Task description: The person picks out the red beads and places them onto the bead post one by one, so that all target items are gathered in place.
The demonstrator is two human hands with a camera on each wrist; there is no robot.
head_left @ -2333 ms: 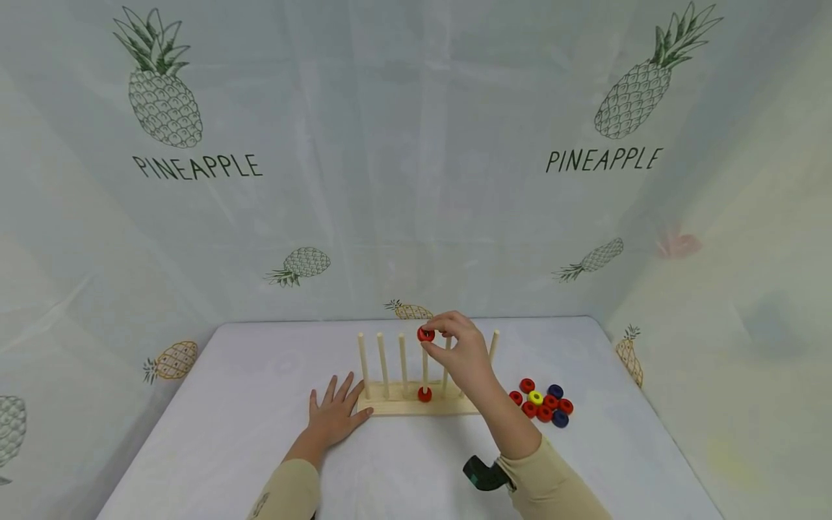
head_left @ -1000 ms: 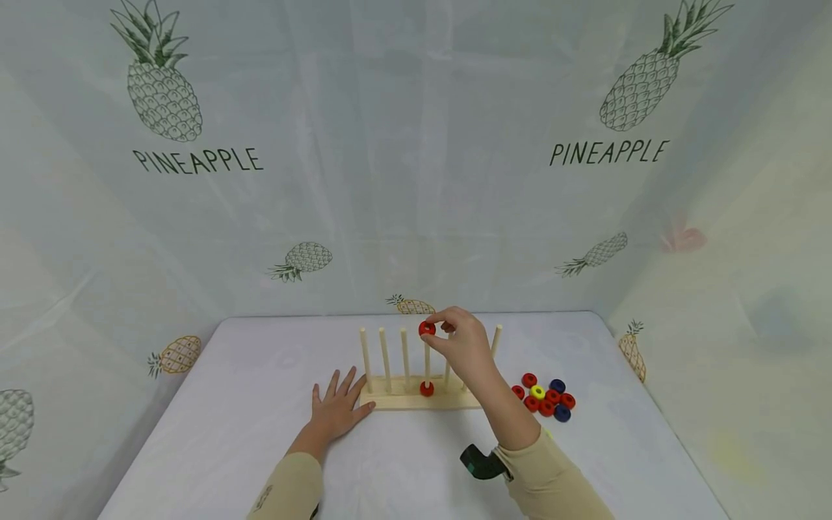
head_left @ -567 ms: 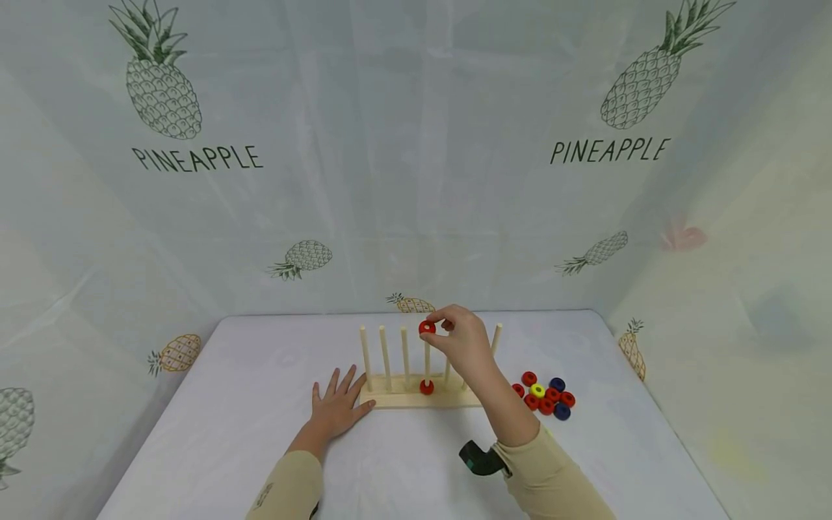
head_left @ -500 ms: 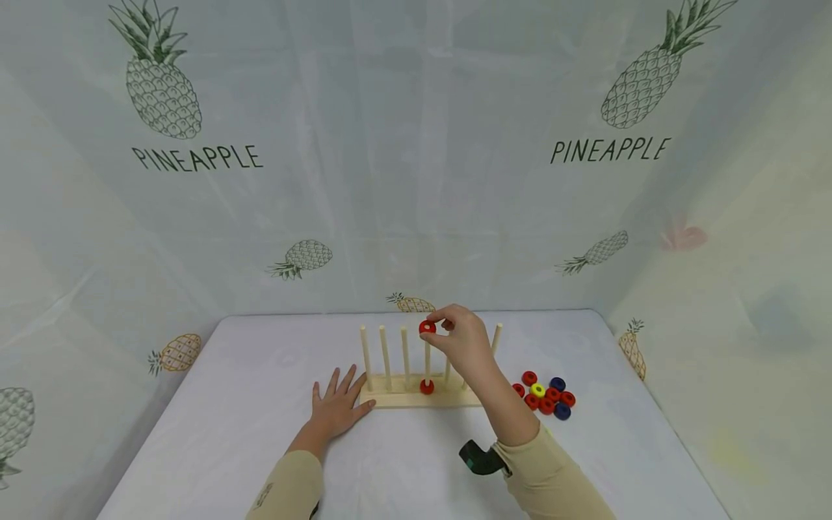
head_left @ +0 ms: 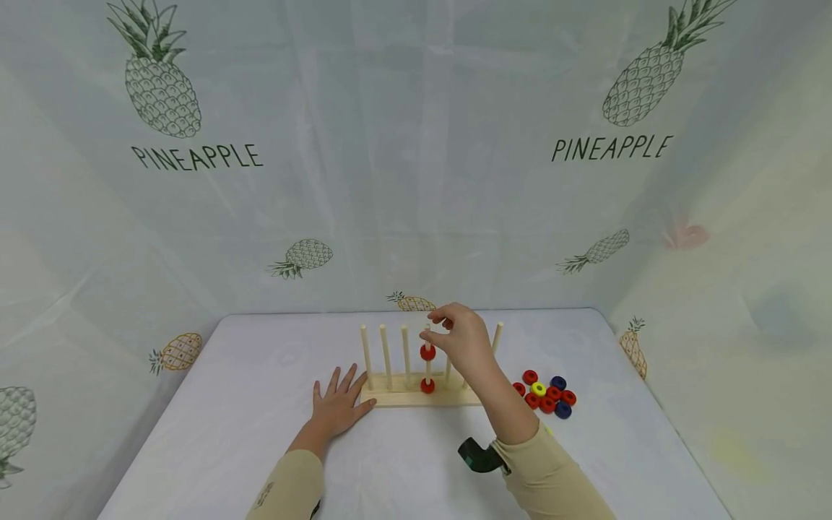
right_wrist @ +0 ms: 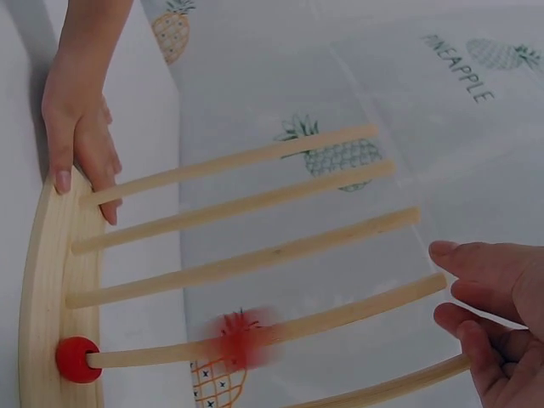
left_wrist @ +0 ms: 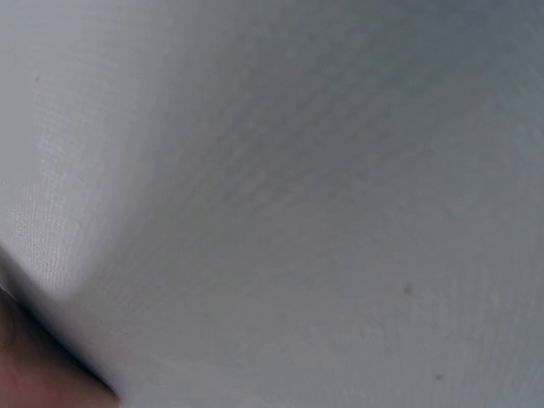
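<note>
A wooden peg rack [head_left: 396, 399] with a row of upright pegs stands near the middle of the table. One red ring [head_left: 427, 386] sits at the foot of the fourth peg from the left. Partway down that same peg is another red ring [head_left: 427, 352], blurred with motion in the right wrist view. At the peg's top, my right hand [head_left: 463, 339] holds its thumb and fingers apart, nothing between them but the peg tip. My left hand [head_left: 336, 408] lies with spread fingers on the table, its thumb touching the rack's left end.
Right of the rack lies a loose group of rings: several red ones, a yellow ring [head_left: 538, 388] and blue rings, one a blue ring [head_left: 562, 410] nearest me. A curtain [head_left: 416, 159] printed with pineapples hangs behind the white table [head_left: 403, 469].
My right hand has let go of the red ring it pinched at the peg's top. The ring has dropped partway down the peg. My left hand stays by the rack's end.
</note>
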